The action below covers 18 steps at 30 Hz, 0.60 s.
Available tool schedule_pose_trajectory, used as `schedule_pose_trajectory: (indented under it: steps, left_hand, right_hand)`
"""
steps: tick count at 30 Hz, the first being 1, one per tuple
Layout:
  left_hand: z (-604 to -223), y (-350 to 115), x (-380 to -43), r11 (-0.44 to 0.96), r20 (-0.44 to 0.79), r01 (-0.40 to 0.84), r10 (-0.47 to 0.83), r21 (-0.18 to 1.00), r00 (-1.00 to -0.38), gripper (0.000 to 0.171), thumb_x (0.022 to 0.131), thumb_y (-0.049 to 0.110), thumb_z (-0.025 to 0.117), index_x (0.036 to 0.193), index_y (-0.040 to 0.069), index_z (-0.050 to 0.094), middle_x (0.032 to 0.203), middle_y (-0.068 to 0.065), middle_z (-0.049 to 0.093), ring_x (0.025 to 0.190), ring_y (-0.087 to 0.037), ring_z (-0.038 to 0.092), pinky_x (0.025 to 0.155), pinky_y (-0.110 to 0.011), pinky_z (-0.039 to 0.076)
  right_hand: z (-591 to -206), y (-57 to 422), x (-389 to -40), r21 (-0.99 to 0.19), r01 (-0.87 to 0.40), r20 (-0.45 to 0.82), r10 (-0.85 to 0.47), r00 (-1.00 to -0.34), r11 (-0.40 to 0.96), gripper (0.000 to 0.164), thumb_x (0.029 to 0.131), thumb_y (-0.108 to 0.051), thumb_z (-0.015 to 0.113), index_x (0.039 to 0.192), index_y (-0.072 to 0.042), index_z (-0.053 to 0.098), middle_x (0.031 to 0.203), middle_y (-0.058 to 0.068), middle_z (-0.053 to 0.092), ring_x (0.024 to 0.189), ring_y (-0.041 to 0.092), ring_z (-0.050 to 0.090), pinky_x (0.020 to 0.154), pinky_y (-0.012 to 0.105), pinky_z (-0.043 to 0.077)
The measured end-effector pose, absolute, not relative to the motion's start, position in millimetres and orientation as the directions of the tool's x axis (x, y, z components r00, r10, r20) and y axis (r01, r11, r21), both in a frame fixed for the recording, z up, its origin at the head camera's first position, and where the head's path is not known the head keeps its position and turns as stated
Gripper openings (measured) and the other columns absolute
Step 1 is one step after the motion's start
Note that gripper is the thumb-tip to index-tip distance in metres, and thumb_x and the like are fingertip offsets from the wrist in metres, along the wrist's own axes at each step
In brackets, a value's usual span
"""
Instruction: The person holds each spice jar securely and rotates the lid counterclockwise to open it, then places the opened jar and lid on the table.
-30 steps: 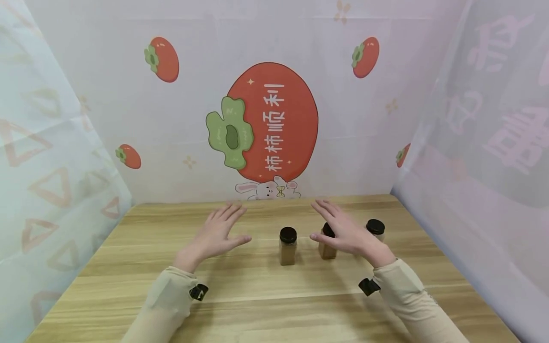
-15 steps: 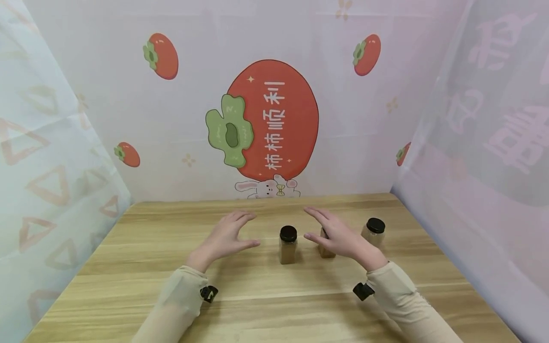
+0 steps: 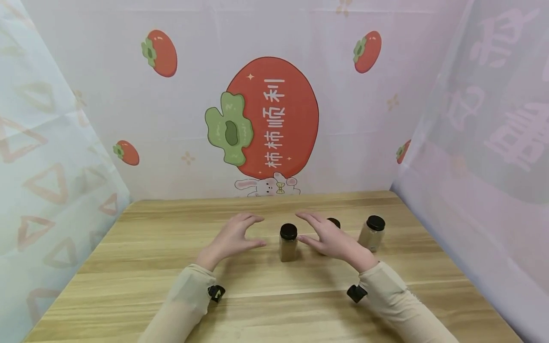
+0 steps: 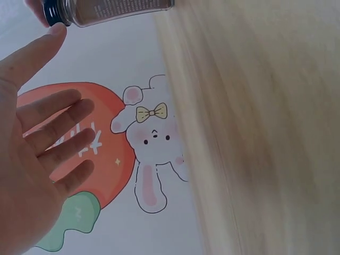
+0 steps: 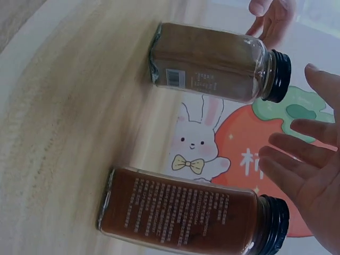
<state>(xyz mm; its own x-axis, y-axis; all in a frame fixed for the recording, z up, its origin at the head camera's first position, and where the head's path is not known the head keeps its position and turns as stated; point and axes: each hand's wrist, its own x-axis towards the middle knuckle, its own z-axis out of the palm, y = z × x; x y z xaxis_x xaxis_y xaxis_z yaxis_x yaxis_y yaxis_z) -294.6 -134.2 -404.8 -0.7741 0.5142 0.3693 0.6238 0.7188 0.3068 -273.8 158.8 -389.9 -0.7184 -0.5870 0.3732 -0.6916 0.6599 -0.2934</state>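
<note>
A spice jar with brown powder and a black lid stands upright on the table between my hands. My left hand hovers to its left, fingers curved and holding nothing; the left wrist view shows its palm turned toward that jar. To the jar's right is my right hand, thumb and fingertips close to the lid, also holding nothing. Behind this hand stands a second jar, mostly hidden in the head view apart from its black lid. The right wrist view shows its reddish-brown contents and white print.
Further right stands a third jar with paler contents and a black lid. The wooden table meets a white backdrop printed with persimmons and a rabbit. Hanging fabric sheets flank both sides.
Both hands have moved inward toward the middle jar, and their fingers have curved more. The right hand now covers most of the second jar, while the third jar has come into fuller view.
</note>
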Motion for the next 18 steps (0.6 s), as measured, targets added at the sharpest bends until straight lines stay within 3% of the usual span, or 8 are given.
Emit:
schedule_pose_trajectory:
  steps: [8,18]
  left_hand:
    - [-409,-122,-295,0.696,0.375,0.653,0.543,0.3,-0.751,0.059,0.072,0.041,0.08,0.12,0.012,0.063,0.118,-0.004,0.064,0.112,-0.024,0.057,0.099,-0.044,0.044]
    - [-414,-113,-297,0.673,0.375,0.679,0.572,0.294,-0.729,0.052,0.074,0.039,0.079,0.116,0.012,0.066,0.111,-0.003,0.066,0.107,-0.022,0.06,0.095,-0.041,0.046]
  right_hand:
    - [-398,152,-277,-0.333,-0.671,0.334,-0.583,-0.741,0.662,0.062,0.093,-0.044,0.056,0.143,-0.013,0.038,0.14,0.008,0.048,0.129,0.025,0.047,0.103,0.044,0.043]
    - [-404,143,-276,-0.376,-0.647,0.334,-0.554,-0.762,0.663,0.059,0.093,-0.043,0.056,0.142,-0.013,0.04,0.139,0.009,0.048,0.128,0.026,0.049,0.102,0.044,0.044]
